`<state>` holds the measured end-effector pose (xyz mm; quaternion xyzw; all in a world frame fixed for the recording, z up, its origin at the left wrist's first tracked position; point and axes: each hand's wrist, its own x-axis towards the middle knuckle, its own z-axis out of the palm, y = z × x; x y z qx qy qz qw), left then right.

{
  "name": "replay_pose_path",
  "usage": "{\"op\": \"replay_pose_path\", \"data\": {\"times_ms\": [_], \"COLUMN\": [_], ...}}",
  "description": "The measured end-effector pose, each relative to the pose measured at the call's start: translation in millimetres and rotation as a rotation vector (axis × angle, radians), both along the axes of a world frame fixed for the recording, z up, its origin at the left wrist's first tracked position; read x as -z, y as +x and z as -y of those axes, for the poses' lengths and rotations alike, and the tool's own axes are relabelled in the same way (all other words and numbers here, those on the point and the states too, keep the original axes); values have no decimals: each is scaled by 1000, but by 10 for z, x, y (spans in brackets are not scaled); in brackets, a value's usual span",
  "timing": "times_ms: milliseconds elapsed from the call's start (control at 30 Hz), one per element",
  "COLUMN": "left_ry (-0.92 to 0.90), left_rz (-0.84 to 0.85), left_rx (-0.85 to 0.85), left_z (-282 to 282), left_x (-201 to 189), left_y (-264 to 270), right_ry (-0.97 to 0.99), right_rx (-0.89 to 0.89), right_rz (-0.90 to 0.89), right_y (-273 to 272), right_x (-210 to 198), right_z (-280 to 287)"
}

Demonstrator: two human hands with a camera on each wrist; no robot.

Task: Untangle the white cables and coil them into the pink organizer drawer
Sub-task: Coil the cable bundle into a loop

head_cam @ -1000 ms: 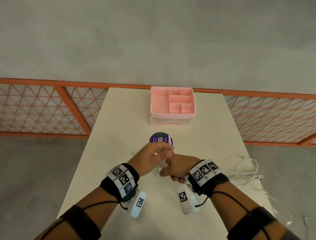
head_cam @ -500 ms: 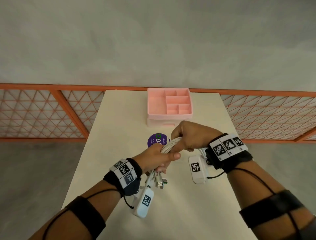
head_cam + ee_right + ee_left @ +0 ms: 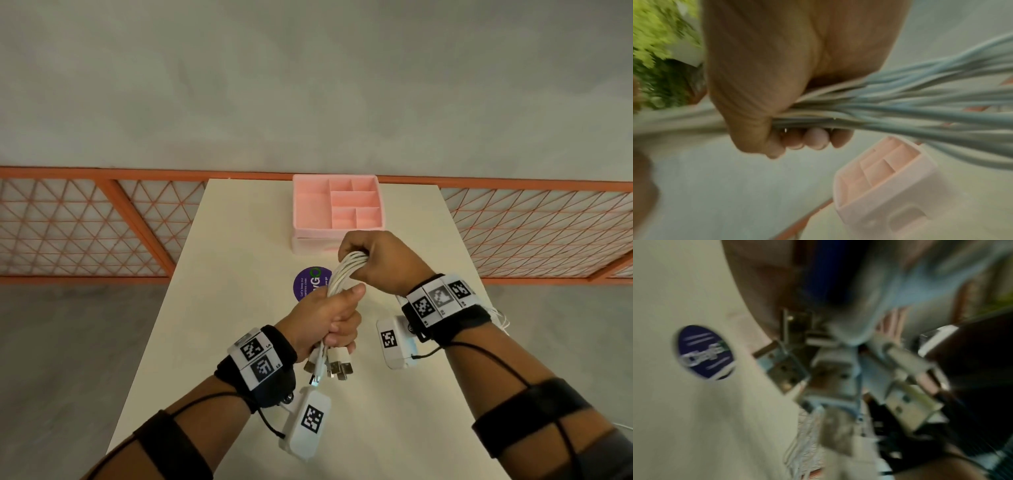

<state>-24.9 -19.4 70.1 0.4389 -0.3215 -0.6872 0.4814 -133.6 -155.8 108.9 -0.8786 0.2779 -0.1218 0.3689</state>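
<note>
A bundle of white cables (image 3: 343, 274) runs between both hands above the cream table (image 3: 212, 308). My left hand (image 3: 329, 317) grips its lower end, and several USB plugs (image 3: 337, 368) hang out below the fist; the blurred left wrist view shows these plugs (image 3: 785, 369) close up. My right hand (image 3: 373, 260) grips the upper end, with fingers (image 3: 815, 138) curled round the cables (image 3: 900, 107). The pink organizer (image 3: 337, 202), with its open divided top, stands at the far end of the table just beyond the right hand; the right wrist view shows the organizer (image 3: 885, 183) below the cables.
A round purple sticker (image 3: 310, 284) lies on the table between the hands and the organizer, and is also seen as a sticker (image 3: 705, 352) in the left wrist view. More white cable (image 3: 500, 317) trails off the table's right edge. An orange mesh railing (image 3: 85, 222) runs behind the table.
Both hands have lifted the cable bundle off the table. The right hand slid up and away along the cables toward the organizer, while the left hand stayed gripping the plug end.
</note>
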Motion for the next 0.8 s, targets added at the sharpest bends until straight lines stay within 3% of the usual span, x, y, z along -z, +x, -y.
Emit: {"op": "replay_pose_path", "data": {"times_ms": [133, 200, 300, 433, 633, 700, 800], "left_ry": [-103, -135, -126, -160, -173, -159, -180], "left_rz": [-172, -177, 10, 256, 516, 528, 410], "left_rx": [16, 12, -57, -171, -23, -16, -70], "left_z": [59, 77, 51, 74, 143, 181, 221], "left_x": [-223, -277, -248, -65, 131, 112, 11], "left_y": [-63, -76, -36, 60, 180, 232, 254], "right_ry": [49, 90, 3, -208, -416, -454, -469], "right_rx": [94, 137, 230, 315, 198, 158, 75], "right_rz": [18, 23, 87, -4, -219, -290, -335], "right_y": [-29, -42, -85, -118, -76, -67, -50], "right_x": [306, 387, 363, 211, 8, -5, 26], "right_z": [-37, -92, -18, 244, 338, 313, 236]}}
